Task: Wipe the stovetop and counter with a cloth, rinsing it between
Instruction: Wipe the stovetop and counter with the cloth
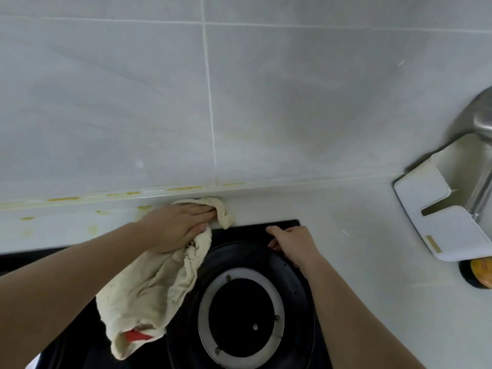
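From the head view, our left hand (177,226) presses flat, fingers closed over the crumpled cream terry cloth (149,283), on the pale counter (359,235) just behind the black glass stovetop (239,231); the cloth trails onto it. Our right hand (291,243) curls around the stovetop's round black burner ring (298,286), gripping its rim.

two hands: left hand (177,226), right hand (291,245); one cloth (149,283); one burner (241,312).

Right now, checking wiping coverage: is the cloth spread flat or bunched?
Bunched: the cloth is crumpled under the left hand, its tail trailing over the stovetop.
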A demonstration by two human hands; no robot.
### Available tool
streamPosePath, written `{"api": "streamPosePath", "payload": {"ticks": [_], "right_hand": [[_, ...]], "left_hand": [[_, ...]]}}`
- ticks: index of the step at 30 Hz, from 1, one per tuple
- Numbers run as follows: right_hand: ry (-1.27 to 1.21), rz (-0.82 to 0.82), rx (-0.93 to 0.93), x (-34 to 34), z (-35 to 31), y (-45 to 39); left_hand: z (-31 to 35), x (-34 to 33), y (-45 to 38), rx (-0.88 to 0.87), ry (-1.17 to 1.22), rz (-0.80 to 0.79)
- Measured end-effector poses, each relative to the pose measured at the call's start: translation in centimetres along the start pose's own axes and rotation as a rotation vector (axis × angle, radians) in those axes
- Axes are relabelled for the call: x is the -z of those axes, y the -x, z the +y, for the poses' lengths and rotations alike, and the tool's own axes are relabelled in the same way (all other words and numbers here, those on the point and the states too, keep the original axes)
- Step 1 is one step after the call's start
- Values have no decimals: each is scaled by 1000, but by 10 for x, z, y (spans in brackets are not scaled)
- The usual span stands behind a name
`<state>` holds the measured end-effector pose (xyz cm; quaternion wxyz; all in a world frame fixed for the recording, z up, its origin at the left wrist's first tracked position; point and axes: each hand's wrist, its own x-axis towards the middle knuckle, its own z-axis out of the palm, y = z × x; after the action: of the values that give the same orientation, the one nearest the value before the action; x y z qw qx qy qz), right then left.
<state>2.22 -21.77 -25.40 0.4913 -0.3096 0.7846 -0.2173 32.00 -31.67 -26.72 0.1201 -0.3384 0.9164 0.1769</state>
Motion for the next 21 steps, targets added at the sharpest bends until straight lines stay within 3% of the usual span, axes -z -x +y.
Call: {"api": "streamPosePath", "payload": {"ticks": [7,15,21], "right_hand": [[127,64,4,0,-7,-2],[162,111,45,0,-3,0],[181,115,65,-1,-3,0]], "left_hand": [[6,-5,18,98,52,75],[-41,-8,109,457,157,122],[-25,-28,129,752,161,323]]}}
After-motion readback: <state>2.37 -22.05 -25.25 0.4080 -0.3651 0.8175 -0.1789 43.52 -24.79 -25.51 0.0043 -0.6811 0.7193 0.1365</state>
